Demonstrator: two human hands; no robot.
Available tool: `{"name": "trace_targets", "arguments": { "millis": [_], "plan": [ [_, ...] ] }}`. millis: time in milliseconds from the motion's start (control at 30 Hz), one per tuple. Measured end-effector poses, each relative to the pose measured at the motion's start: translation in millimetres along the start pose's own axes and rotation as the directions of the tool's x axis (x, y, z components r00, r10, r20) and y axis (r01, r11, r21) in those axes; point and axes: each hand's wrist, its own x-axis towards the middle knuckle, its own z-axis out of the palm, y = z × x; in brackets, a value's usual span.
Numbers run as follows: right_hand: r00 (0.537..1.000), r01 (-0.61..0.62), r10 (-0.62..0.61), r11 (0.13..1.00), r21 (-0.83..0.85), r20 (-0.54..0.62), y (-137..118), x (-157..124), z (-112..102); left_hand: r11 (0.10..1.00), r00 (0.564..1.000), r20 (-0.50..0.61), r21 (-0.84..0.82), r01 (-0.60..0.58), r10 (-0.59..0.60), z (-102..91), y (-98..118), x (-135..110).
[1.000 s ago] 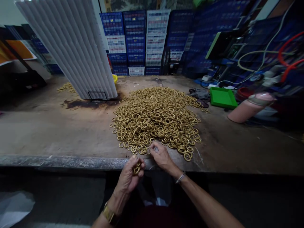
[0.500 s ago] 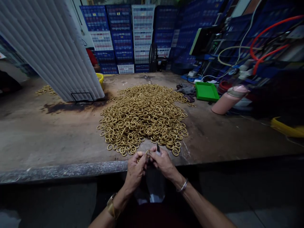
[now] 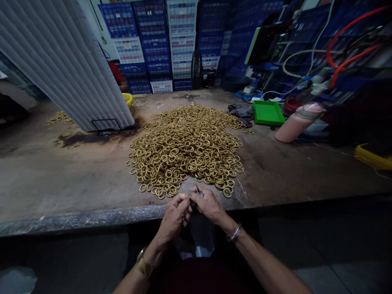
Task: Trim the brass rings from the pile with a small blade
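A broad heap of brass-coloured rings (image 3: 186, 147) lies on the worktable (image 3: 92, 179), just beyond my hands. At the table's near edge, my left hand (image 3: 176, 213) is closed, its thumb and fingers pinched together. The ring in its grip, visible a moment earlier, is now mostly hidden by the fingers. My right hand (image 3: 210, 206) is closed around a small knife (image 3: 198, 189), whose dark, pointed blade sticks up past the thumb. Fingertips of both hands meet. Below them, in the shadow under the edge, is a pale plastic-looking sheet (image 3: 203, 241).
A tall white corrugated panel (image 3: 70, 61) stands at left, near a yellow basin (image 3: 128, 102) and a person's red sleeve (image 3: 114, 73). To the right are a green tray (image 3: 268, 113), a pink bottle (image 3: 295, 124) and a cloth (image 3: 240, 111). Stacked crates (image 3: 156, 49) line the back.
The knife blade in my right hand has tilted to the left, and the right hand has shifted slightly toward the left one. The ring between the fingers has gone out of sight. The view shifted slightly.
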Motion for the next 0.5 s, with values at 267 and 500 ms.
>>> {"name": "trace_targets", "arguments": {
  "millis": [267, 500],
  "plan": [
    [0.974, 0.202, -0.226, 0.902, -0.381, -0.016, 8.9, 0.4, -4.7, 0.995, 0.993, -0.074, -0.026, -0.092, 0.089, -4.6, -1.7, -1.4],
    [0.947, 0.321, -0.259, 0.713, -0.623, 0.191, 8.6, -6.0, 3.0, 0.994, 0.988, -0.113, 0.035, -0.103, 0.107, -8.4, -3.8, -2.0]
  ]
}}
